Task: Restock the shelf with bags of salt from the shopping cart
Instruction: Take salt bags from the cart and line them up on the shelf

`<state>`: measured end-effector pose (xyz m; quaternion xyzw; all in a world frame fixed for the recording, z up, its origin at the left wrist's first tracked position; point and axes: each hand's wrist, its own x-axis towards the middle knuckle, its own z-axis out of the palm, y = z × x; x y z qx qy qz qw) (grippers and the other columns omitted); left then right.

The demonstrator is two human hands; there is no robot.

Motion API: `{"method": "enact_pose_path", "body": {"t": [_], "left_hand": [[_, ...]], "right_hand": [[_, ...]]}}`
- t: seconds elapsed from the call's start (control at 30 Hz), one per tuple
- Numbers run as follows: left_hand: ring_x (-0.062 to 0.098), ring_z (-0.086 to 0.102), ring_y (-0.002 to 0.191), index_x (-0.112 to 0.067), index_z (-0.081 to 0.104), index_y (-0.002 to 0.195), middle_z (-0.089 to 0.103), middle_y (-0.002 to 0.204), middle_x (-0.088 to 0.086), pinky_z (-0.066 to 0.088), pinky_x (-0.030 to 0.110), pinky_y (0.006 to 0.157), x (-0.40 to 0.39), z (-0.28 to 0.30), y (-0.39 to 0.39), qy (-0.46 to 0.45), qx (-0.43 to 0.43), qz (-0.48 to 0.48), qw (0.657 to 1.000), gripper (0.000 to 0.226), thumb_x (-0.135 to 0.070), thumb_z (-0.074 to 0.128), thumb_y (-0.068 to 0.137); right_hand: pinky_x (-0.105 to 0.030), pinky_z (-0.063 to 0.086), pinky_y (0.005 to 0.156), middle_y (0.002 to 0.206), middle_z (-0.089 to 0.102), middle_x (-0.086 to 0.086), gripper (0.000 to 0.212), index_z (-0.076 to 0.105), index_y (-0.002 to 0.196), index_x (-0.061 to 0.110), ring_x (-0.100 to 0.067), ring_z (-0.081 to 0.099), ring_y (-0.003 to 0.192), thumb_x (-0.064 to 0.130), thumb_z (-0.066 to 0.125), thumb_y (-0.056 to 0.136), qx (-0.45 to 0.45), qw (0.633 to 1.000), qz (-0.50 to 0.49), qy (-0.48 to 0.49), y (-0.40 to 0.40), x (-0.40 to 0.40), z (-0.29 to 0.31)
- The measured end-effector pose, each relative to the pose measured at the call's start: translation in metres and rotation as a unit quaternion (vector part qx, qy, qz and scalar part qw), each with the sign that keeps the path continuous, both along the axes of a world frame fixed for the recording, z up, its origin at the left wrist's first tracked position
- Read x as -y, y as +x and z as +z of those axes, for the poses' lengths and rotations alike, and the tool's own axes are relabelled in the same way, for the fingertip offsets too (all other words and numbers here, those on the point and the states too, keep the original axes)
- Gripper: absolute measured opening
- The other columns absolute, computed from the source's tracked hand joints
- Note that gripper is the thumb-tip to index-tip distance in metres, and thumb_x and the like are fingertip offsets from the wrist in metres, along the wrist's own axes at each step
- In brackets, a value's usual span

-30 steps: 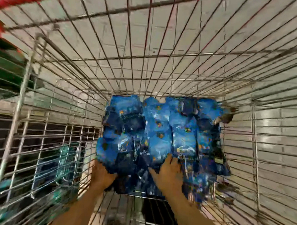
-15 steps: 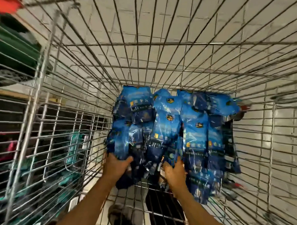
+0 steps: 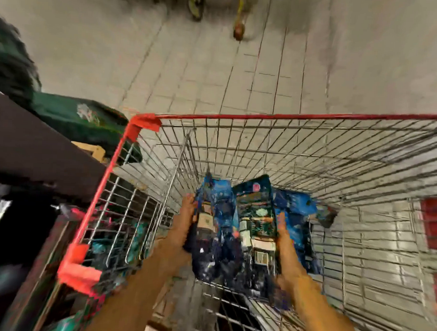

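Observation:
A wire shopping cart [image 3: 313,149] with a red rim fills the lower part of the head view. Inside it I hold a bunch of blue salt bags [image 3: 237,231] raised above the cart floor. My left hand [image 3: 185,216] grips the bunch's left side and my right hand [image 3: 283,240] presses its right side. More blue salt bags [image 3: 297,206] lie behind on the cart floor. The picture is blurred by motion.
A dark shelf unit [image 3: 33,147] stands close on the left of the cart, with green packs [image 3: 84,119] on it. Grey tiled floor [image 3: 241,66] stretches ahead, and another cart's wheels [image 3: 239,32] show at the top. Something red [image 3: 435,225] stands outside the cart at right.
Both hands have closed on a bunch of bags and lifted it off the pile. My head has risen, so the cart's red rim, the floor and the shelf now show.

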<state>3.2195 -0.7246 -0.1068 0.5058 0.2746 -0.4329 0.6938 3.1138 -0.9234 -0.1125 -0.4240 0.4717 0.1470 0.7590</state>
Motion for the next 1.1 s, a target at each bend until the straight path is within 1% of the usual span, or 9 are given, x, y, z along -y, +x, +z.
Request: {"method": "enact_pose_path", "body": {"t": [0.07,0.1,0.17,0.23,0.3,0.5,0.63,0.8,1.1], "left_hand": [[0.017,0.071,0.067,-0.020,0.077,0.099,0.073,0.082,0.001,0.060,0.036,0.064,-0.013,0.044,-0.007,0.001,0.033,0.013,0.999,0.062,-0.072,0.051,0.077],[0.017,0.071,0.076,-0.020,0.075,0.106,0.073,0.089,0.000,0.060,0.038,0.072,-0.018,0.064,-0.011,0.002,0.051,0.022,0.998,0.058,-0.067,0.050,0.082],[0.028,0.072,0.080,-0.012,0.075,0.100,0.073,0.089,0.011,0.060,0.040,0.069,-0.032,0.114,-0.020,-0.042,0.065,0.036,0.996,0.050,-0.055,0.053,0.089],[0.028,0.074,0.073,-0.011,0.076,0.095,0.074,0.082,0.012,0.060,0.037,0.061,-0.050,0.165,-0.029,-0.068,0.107,0.052,0.991,0.044,-0.049,0.059,0.083],[0.020,0.073,0.063,-0.015,0.072,0.099,0.075,0.075,0.004,0.058,0.031,0.055,-0.071,0.211,-0.039,-0.049,0.169,0.088,0.981,0.040,-0.048,0.062,0.078],[0.017,0.063,0.046,-0.013,0.072,0.081,0.068,0.063,0.005,0.051,0.025,0.043,-0.157,0.345,-0.079,-0.022,0.308,0.198,0.930,0.032,-0.043,0.062,0.076],[0.021,0.070,0.056,-0.021,0.080,0.078,0.076,0.077,0.007,0.058,0.034,0.050,-0.220,0.418,-0.118,0.064,0.405,0.289,0.865,0.032,-0.043,0.058,0.083],[0.030,0.069,0.102,-0.011,0.068,0.115,0.073,0.112,0.009,0.053,0.053,0.094,-0.294,0.494,-0.170,0.180,0.521,0.359,0.753,0.038,-0.032,0.062,0.084],[0.017,0.071,0.089,-0.009,0.065,0.117,0.075,0.105,0.004,0.059,0.032,0.077,-0.442,0.608,-0.262,0.319,0.568,0.466,0.598,0.028,-0.018,0.063,0.091]], "right_hand": [[-0.028,0.058,0.050,0.076,0.076,-0.012,0.070,0.082,0.070,0.013,-0.019,0.074,0.064,0.047,0.030,0.103,0.048,0.997,-0.011,0.063,0.004,-0.007,0.045],[-0.024,0.053,0.041,0.067,0.074,-0.011,0.068,0.080,0.061,0.011,-0.019,0.072,0.054,0.042,0.035,0.102,0.073,0.994,-0.008,0.082,0.006,-0.012,0.067],[-0.028,0.058,0.050,0.086,0.076,-0.017,0.040,0.081,0.085,0.004,-0.023,0.075,0.070,0.038,0.060,0.089,0.147,0.983,0.019,0.107,0.010,-0.027,0.114],[-0.038,0.062,0.064,0.110,0.072,-0.019,0.063,0.074,0.111,0.003,-0.030,0.074,0.087,0.041,0.087,0.062,0.211,0.970,0.034,0.119,0.013,-0.046,0.162],[-0.039,0.062,0.065,0.113,0.067,-0.021,0.076,0.067,0.122,0.001,-0.031,0.071,0.078,0.042,0.084,0.060,0.256,0.959,0.058,0.105,0.015,-0.068,0.195],[-0.029,0.052,0.045,0.074,0.068,-0.014,0.033,0.075,0.073,0.011,-0.022,0.060,0.046,0.043,0.071,0.062,0.350,0.916,0.121,0.151,0.024,-0.153,0.298],[-0.028,0.052,0.043,0.063,0.068,-0.010,0.032,0.072,0.076,0.011,-0.022,0.062,0.045,0.039,0.059,0.068,0.414,0.879,0.205,0.122,0.024,-0.220,0.368],[-0.039,0.060,0.067,0.107,0.074,-0.015,0.042,0.066,0.116,0.009,-0.029,0.074,0.087,0.025,0.066,0.077,0.551,0.780,0.283,0.095,0.016,-0.304,0.445],[-0.035,0.060,0.070,0.104,0.075,-0.013,0.038,0.069,0.109,0.006,-0.023,0.074,0.085,0.020,0.071,0.074,0.641,0.626,0.413,0.164,-0.006,-0.478,0.583]]}}
